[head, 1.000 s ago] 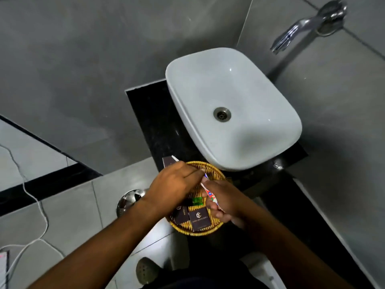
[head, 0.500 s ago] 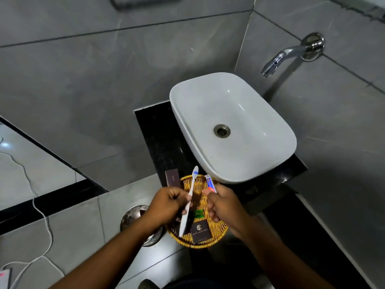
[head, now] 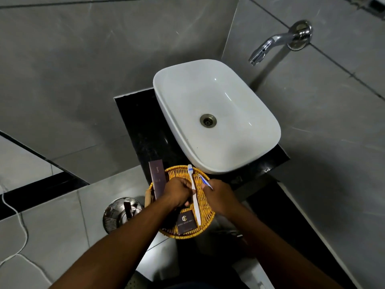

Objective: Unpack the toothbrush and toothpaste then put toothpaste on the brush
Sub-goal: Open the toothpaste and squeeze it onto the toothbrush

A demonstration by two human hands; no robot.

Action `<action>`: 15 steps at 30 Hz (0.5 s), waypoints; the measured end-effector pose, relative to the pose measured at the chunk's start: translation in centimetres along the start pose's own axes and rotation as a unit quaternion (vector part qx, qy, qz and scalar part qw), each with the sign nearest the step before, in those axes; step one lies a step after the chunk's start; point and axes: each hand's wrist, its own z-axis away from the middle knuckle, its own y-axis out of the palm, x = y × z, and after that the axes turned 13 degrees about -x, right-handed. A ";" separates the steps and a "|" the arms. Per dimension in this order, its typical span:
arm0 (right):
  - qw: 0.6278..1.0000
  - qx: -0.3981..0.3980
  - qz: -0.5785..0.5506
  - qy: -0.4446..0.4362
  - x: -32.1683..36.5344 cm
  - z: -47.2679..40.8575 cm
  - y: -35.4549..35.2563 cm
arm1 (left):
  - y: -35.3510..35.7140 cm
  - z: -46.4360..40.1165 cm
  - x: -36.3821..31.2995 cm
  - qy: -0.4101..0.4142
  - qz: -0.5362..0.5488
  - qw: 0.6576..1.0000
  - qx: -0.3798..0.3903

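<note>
My left hand (head: 178, 191) grips a white toothbrush (head: 193, 188) by the middle of its handle, with the blue-bristled head pointing away from me toward the sink. My right hand (head: 219, 197) is closed around a small blue and white toothpaste tube (head: 205, 181); its tip sticks out just right of the brush. Both hands hover over a round yellow wicker basket (head: 208, 224) on the black counter (head: 143, 126). Whether the tube is capped I cannot tell.
A dark box with a gold logo (head: 186, 223) lies in the basket, and a long dark box (head: 157, 178) leans at its left rim. Behind stands a white sink (head: 235, 101) under a chrome tap (head: 273, 43). A steel bin (head: 121, 213) stands on the floor to the left.
The hands came apart over the basket and the toothbrush turned from lying flat to pointing away from me. The view tilted upward, showing more wall and tap.
</note>
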 end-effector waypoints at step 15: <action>0.997 0.010 0.067 -0.028 -0.3 -0.8 0.3 | 0.8 -1.0 -0.3 0.136 -0.252 0.958 -0.024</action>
